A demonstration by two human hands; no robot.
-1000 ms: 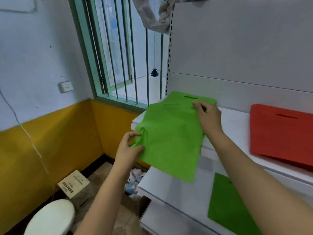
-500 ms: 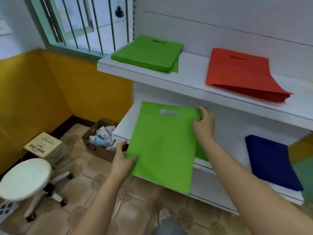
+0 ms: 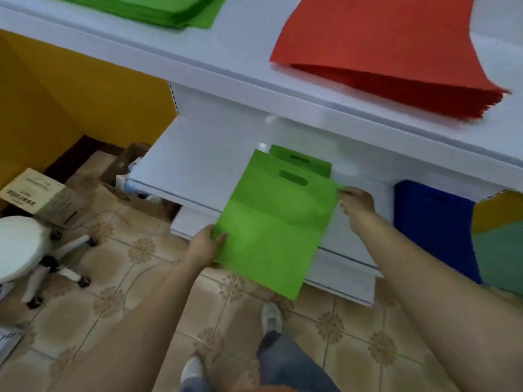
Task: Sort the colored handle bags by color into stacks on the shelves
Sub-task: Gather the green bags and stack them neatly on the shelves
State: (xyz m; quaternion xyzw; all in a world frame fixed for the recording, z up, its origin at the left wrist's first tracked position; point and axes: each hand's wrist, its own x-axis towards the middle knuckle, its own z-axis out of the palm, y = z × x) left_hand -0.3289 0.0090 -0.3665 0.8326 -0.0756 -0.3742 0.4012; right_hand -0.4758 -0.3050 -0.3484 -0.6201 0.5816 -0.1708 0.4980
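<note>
- Left hand (image 3: 204, 247) grips the green bag (image 3: 271, 222) at its lower left edge.
- Right hand (image 3: 357, 200) pinches its upper right corner.
- Bag overlaps another green one (image 3: 317, 164) on the lower shelf (image 3: 198, 154).

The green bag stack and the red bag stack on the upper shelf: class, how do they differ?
The green bag stack lies flat with tidy, aligned edges; the red bag stack has its front edges fanned apart. Green sits left, red right. Both rest on the white upper shelf.
</note>
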